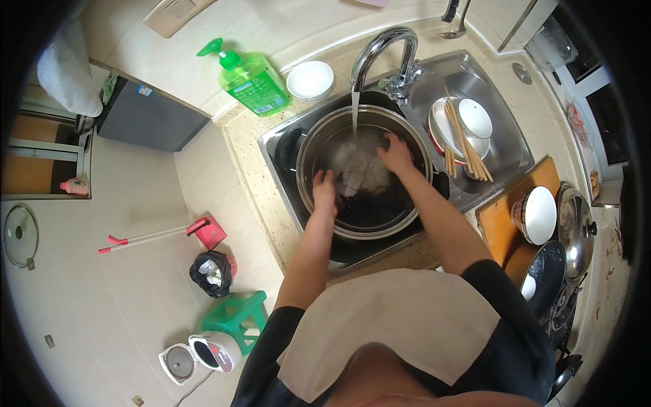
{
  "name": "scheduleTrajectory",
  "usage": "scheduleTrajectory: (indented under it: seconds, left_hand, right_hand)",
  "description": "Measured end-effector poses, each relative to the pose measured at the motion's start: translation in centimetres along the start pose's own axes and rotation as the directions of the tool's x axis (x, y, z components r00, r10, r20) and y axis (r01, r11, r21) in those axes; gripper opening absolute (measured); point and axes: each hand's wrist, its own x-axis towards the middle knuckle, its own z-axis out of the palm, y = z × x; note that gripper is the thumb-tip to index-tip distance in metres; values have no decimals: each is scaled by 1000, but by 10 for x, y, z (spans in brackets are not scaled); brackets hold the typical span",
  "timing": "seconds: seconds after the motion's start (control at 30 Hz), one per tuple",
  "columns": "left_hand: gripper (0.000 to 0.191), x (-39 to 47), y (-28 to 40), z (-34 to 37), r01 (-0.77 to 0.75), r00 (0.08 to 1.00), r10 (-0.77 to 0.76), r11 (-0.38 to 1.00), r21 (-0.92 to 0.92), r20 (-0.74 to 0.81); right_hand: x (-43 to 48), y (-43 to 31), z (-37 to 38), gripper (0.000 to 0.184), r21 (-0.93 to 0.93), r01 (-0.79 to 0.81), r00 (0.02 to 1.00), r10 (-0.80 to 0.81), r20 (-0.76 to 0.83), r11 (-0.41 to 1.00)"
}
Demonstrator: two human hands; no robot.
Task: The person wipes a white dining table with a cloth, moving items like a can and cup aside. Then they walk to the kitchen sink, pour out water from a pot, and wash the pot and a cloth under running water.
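Note:
A large stainless steel pot (363, 230) stands in the left sink basin, holding water. From the chrome faucet (386, 38) a stream of water (355, 114) runs into it. Under the surface lies a pale, soft-looking lump (363, 173); ripples blur it, and I cannot tell what it is. My left hand (324, 192) is inside the pot at its left side, fingers apart, beside the lump. My right hand (397, 155) reaches in over the right rim with thumb and fingers spread. Neither hand visibly grips anything.
The right basin (508, 152) holds stacked bowls (475, 118) and wooden chopsticks (465, 147). A green soap pump bottle (254, 84) and white bowl (310, 80) stand behind the pot. At right are a wooden board (501, 224), a bowl (540, 216), a wok (546, 274) and a lid (577, 234).

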Motion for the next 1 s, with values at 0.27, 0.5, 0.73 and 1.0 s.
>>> scheduleTrajectory:
  seconds: [0.27, 0.5, 0.73, 1.0]
  left_hand:
    - [71, 33, 4, 4, 441, 889, -350, 827, -348, 295]
    - [41, 11, -26, 8, 308, 926, -120, 789, -532, 357]
    - [36, -7, -8, 9, 77, 981, 1, 914, -398, 194]
    - [53, 22, -21, 2, 73, 996, -52, 952, -298, 78]
  right_hand:
    - [-50, -61, 28, 34, 375, 102, 867, -267, 420, 921]
    - [-81, -106, 18, 11, 167, 710, 696, -718, -19, 684]
    - [31, -53, 6, 26, -68, -61, 913, 83, 400, 996]
    - [1, -27, 61, 32, -268, 205, 783, 7, 622, 941]
